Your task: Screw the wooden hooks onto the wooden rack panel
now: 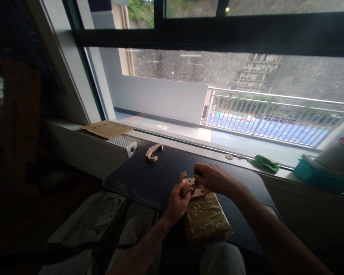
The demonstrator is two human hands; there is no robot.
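A pale wooden piece with several round holes [200, 190] is held at its left end by my left hand [178, 201], whose fingers are wrapped round it. It lies over the far end of a tape-wrapped package [208, 217]. Above the wood, my right hand [213, 177] is closed on a dark, thin tool [196, 182] that points down at the piece. Fingers cover most of that tool, so its exact kind is not clear. Farther back on the dark table [132, 172] rests a curved, hook-shaped wooden piece [154, 153], apart from both hands.
On the sill lie a green cloth-like item [264, 163] and a small round object [229, 156]. A teal container [318, 176] stands at the right. Left of the table, a flat cardboard piece [107, 129] sits on the radiator [91, 152]. A large window rises beyond the table.
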